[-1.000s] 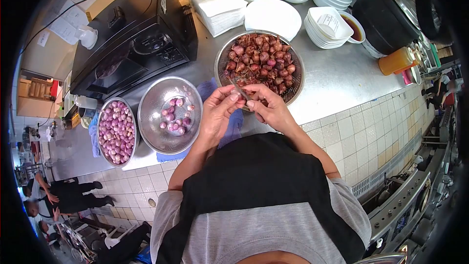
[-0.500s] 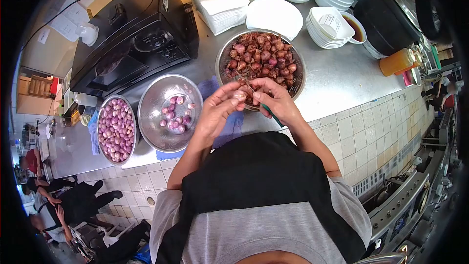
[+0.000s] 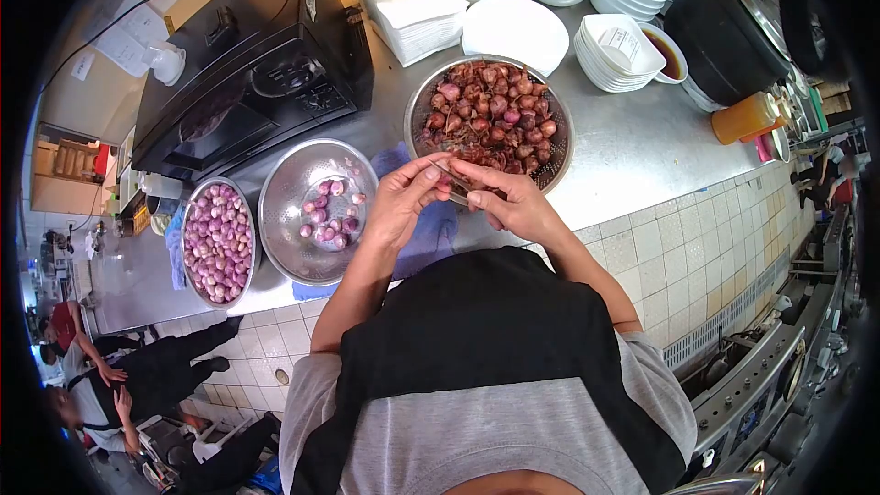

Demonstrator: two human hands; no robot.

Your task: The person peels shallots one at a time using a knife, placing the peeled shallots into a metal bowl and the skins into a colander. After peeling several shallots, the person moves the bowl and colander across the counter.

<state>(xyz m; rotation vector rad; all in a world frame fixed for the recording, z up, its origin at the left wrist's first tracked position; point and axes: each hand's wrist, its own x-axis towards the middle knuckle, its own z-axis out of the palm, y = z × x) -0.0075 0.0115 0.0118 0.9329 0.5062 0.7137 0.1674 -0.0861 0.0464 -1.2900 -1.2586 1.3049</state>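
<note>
Both my hands meet over the near left rim of a perforated metal colander [image 3: 562, 160] full of brown-skinned shallots [image 3: 500, 105]. The fingers of my left hand [image 3: 410, 192] are pinched round a small shallot, mostly hidden by the fingertips. My right hand [image 3: 513, 202] is closed too, its fingertips at the same shallot; what it grips is too small to make out. To the left, a wider colander [image 3: 284, 252] holds several peeled purple shallots [image 3: 321, 215]. Farther left stands a metal bowl [image 3: 249, 289] filled with peeled shallots [image 3: 218, 238].
A blue cloth [image 3: 431, 243] lies under my hands. Behind the colanders are a black microwave [image 3: 275, 82], napkins [image 3: 417, 23], a white plate [image 3: 515, 32] and stacked bowls [image 3: 619, 55]. A black pot [image 3: 720, 37] stands at right. Other people [image 3: 101, 394] are at lower left.
My hands have drawn closer together and turned, with the right fingers now reaching over toward the left fingertips. The green handle seen under my right hand is out of sight. People at left have shifted.
</note>
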